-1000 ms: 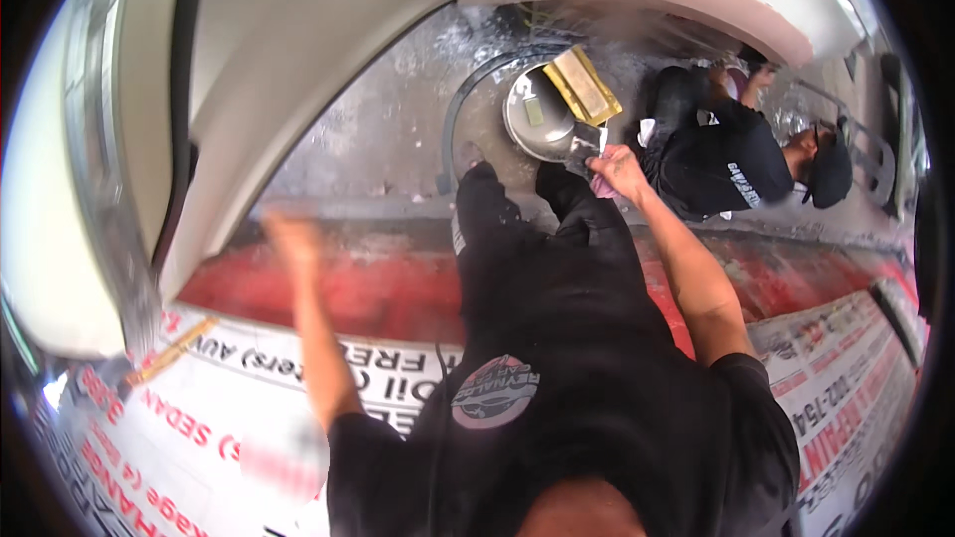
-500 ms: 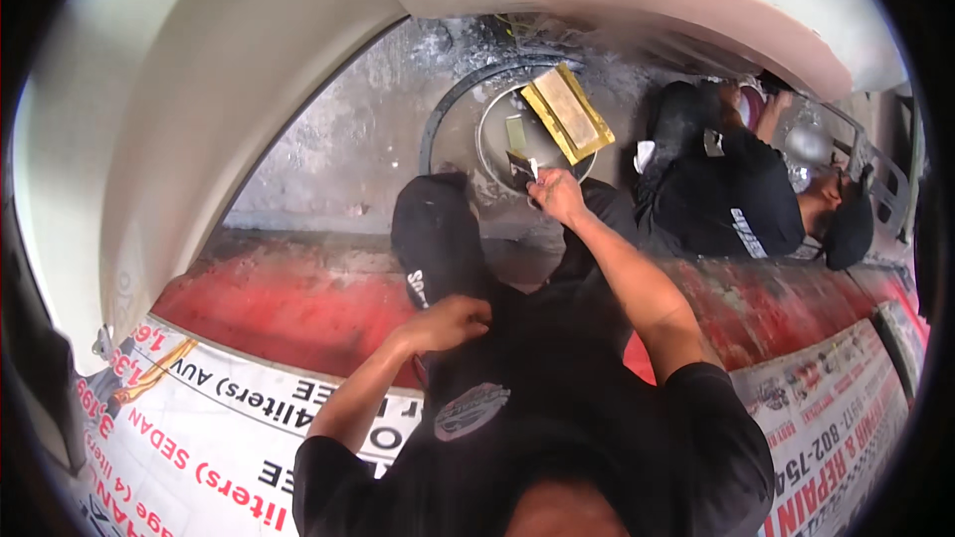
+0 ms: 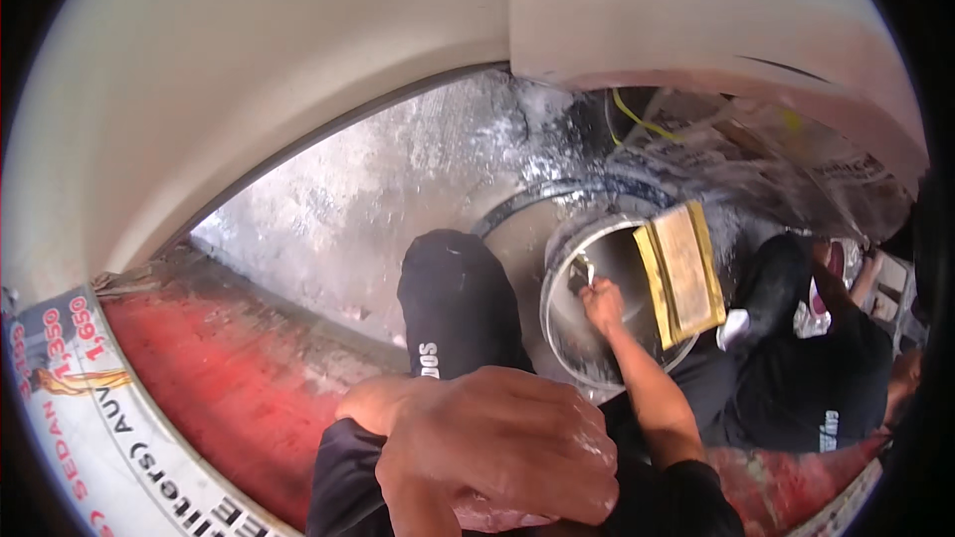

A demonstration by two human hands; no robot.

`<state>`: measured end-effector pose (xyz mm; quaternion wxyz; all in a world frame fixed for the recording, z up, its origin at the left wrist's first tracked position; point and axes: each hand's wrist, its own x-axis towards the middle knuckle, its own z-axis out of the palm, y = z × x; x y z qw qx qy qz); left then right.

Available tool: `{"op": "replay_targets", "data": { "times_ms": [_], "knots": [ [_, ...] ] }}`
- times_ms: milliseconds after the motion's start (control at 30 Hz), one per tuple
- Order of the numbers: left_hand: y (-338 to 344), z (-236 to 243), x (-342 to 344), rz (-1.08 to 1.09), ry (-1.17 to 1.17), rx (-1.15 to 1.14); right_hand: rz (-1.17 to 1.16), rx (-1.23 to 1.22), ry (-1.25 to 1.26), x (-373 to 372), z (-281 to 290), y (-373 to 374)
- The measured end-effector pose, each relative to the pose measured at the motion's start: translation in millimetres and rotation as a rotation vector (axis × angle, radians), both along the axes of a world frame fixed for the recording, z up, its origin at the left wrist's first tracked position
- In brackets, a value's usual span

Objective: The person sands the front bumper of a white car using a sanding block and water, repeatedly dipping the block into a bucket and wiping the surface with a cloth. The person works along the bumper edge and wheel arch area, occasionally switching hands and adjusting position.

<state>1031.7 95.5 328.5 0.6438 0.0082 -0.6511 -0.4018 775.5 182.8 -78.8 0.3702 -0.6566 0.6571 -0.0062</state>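
Observation:
My left hand [image 3: 497, 447] is raised close in front of me, its back showing. Its fingers are curled and pressed together; the palm side is hidden. Lower down, my right hand [image 3: 603, 304] reaches over a round bucket [image 3: 548, 310] with a pale rim. Its fingers pinch a small dark piece with a whitish edge [image 3: 585, 268], too small to name. Lying across the bucket's right rim is a flat rectangular block [image 3: 686, 273], tan in the middle with yellow borders; my right hand is to its left, apart from it.
Pale car body panels [image 3: 298, 70] curve over the top and left. A dark ring [image 3: 517, 204] lies behind the bucket on the wet grey floor [image 3: 398, 159]. At right a person in black [image 3: 806, 378] works close by. A red ledge [image 3: 219, 378] and printed sheet [image 3: 90, 418] lie lower left.
My left hand has risen from my lap to close in front of me. The view has shifted, and my right hand with the small piece is now over the bucket's opening.

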Motion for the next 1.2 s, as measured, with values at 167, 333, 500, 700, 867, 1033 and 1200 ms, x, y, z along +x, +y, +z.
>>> {"op": "replay_targets", "data": {
  "times_ms": [167, 333, 500, 700, 867, 1033, 1200],
  "knots": [
    [29.6, -136.2, 72.6, 0.300, 0.058, 0.569, -0.006, 0.229, -0.023, 9.2, -18.2, -25.4],
    [-1.4, -314.4, 276.6, 0.882, 0.836, 1.175, 0.073, 0.055, -0.192, -7.1, -40.4, -20.4],
    [-17.9, -300.4, 449.5, 0.700, 1.041, 0.753, 0.099, -0.154, -0.236, -46.9, -73.1, -15.3],
    [25.7, -337.2, 468.9, 0.748, 1.131, 0.682, 0.015, 0.176, -0.106, -35.4, -45.9, -30.9],
    [8.1, -318.6, 441.2, 0.743, 1.108, 0.713, 0.244, -0.169, 0.111, -37.1, -15.2, -25.8],
    [14.6, -305.2, 436.7, 0.850, 1.001, 0.651, 0.398, -0.236, 0.277, 31.1, 129.1, -25.4],
    [19.6, -309.5, 435.0, 0.966, 0.910, 0.651, 0.826, -1.030, 0.237, 144.5, 222.6, -116.9]
  ]
}}
